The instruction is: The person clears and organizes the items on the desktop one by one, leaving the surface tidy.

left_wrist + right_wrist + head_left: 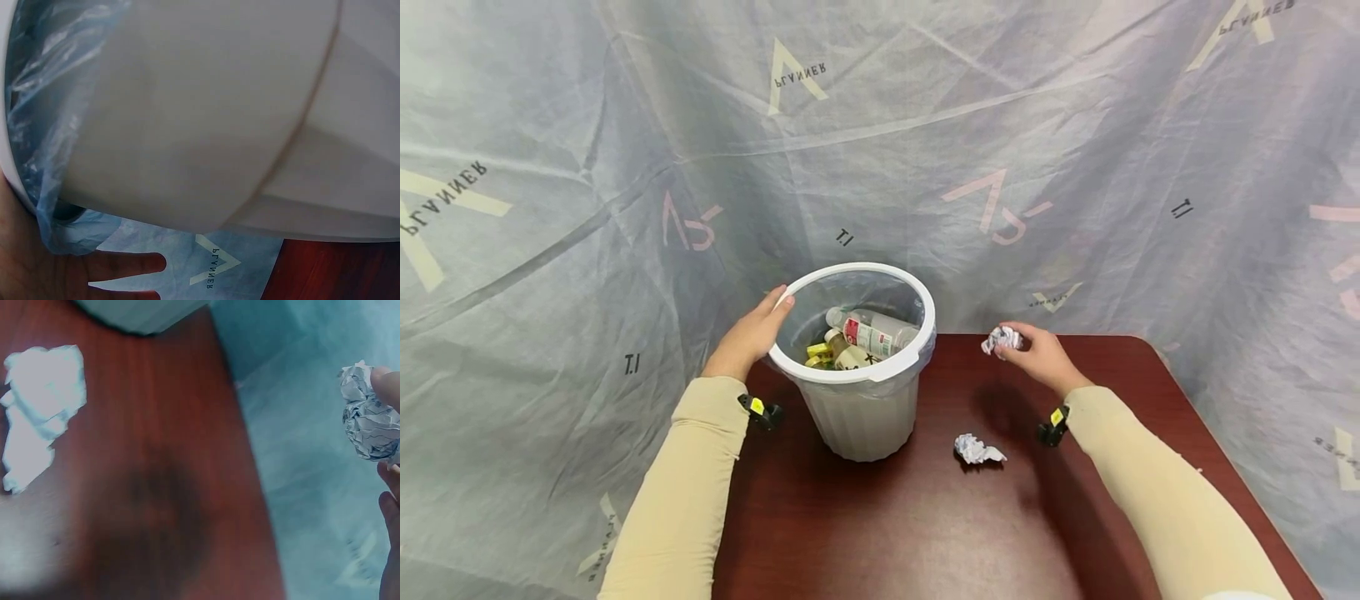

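Observation:
A trash can (865,417) with a white rim stands on the table, lined with a clear plastic bag (56,137). My left hand (748,337) rests against the left side of its rim; in the left wrist view its fingers (125,265) extend straight along the outside. Inside the can lie a clear plastic bottle (880,332) with a red-and-white label, a second labelled bottle (850,357) and yellow items (818,357). To the right of the can, my right hand (1041,358) pinches a crumpled paper ball (1002,340) between thumb and fingers, raised above the table.
Another crumpled piece of paper (977,450) lies on the dark red table (887,533) between the can and my right forearm. Grey printed cloth (880,150) hangs behind and on both sides. The table's right edge runs beside my right arm.

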A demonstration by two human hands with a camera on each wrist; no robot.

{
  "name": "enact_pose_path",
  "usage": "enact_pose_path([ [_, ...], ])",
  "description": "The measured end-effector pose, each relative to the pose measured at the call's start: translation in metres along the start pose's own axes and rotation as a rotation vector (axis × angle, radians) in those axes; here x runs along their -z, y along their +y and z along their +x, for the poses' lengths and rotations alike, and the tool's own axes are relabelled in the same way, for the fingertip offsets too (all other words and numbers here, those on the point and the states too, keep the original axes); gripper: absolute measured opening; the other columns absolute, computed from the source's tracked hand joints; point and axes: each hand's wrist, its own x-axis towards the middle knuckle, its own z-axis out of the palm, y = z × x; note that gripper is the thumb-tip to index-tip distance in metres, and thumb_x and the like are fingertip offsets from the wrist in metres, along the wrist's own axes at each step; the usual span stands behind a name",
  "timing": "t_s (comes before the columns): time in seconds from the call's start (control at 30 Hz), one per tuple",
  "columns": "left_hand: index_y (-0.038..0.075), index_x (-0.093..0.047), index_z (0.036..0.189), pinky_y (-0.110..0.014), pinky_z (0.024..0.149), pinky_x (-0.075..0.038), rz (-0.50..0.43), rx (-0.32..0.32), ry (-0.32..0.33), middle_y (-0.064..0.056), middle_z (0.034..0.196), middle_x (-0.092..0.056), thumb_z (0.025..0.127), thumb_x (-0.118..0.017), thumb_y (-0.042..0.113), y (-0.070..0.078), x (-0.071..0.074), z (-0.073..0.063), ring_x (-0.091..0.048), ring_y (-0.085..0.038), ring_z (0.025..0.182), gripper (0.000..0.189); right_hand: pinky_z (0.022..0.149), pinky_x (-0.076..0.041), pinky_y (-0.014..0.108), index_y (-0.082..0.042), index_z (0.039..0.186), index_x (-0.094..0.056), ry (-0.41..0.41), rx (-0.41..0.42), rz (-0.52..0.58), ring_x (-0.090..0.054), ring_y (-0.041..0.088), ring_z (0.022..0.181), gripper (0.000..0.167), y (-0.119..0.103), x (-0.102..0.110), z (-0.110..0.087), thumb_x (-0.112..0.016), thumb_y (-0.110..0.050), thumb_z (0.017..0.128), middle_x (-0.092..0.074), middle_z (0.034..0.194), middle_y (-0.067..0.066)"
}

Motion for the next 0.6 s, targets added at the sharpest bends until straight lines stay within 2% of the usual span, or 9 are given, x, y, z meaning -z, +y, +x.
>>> enact_pose_path([
  [0.1, 0.043, -0.005, 0.162, -0.07, 0.114, -0.019, -0.004, -0.002, -0.007, -0.009, 0.169, -0.014, 0.094, -0.013, 0.081, 0.0, 0.0, 0.0, -0.02, -0.051, 0.148, 0.079, 0.08, -0.054, 0.043, -0.014, 0.142, -0.059, -0.002, -0.009, 0.036, -0.063, 0.032, 0.111, 0.06, -0.018, 0.01, 0.01, -0.075, -0.041, 0.092, -0.063, 0.131, 0.018],
  [0.27, 0.043, -0.005, 0.162, -0.07, 0.114, -0.018, -0.005, -0.012, -0.003, -0.008, 0.169, -0.013, 0.094, -0.013, 0.081, -0.001, 0.001, 0.001, -0.02, -0.051, 0.148, 0.079, 0.097, -0.047, 0.055, -0.018, 0.145, -0.056, 0.008, -0.01, 0.056, -0.051, 0.033, 0.133, 0.066, -0.053, 0.021, 0.028, -0.073, -0.051, 0.091, -0.057, 0.143, 0.013],
  [0.43, 0.043, -0.005, 0.162, -0.07, 0.114, -0.019, 0.012, -0.016, 0.002, -0.009, 0.169, -0.012, 0.094, -0.013, 0.081, -0.001, 0.001, 0.003, -0.021, -0.051, 0.148, 0.078, 0.104, -0.043, 0.057, -0.023, 0.141, -0.059, 0.056, 0.027, 0.068, -0.047, 0.029, 0.137, 0.059, -0.093, 0.026, 0.044, -0.075, -0.049, 0.09, -0.058, 0.143, 0.006],
  [0.53, 0.043, -0.004, 0.162, -0.071, 0.113, -0.018, 0.03, -0.011, -0.008, -0.01, 0.169, -0.011, 0.095, -0.012, 0.08, -0.001, 0.001, 0.003, -0.02, -0.051, 0.148, 0.078, 0.102, -0.043, 0.056, -0.022, 0.14, -0.061, 0.07, 0.065, 0.067, -0.049, 0.03, 0.135, 0.058, -0.116, 0.025, 0.052, -0.076, -0.046, 0.09, -0.06, 0.14, 0.007],
  [0.6, 0.042, -0.003, 0.162, -0.075, 0.112, -0.013, 0.053, 0.0, -0.012, -0.013, 0.168, -0.013, 0.095, -0.012, 0.08, -0.001, 0.002, 0.002, -0.02, -0.053, 0.147, 0.078, 0.1, -0.045, 0.054, -0.022, 0.14, -0.061, 0.065, 0.087, 0.067, -0.051, 0.029, 0.132, 0.057, -0.131, 0.021, 0.056, -0.076, -0.045, 0.09, -0.06, 0.14, 0.006],
])
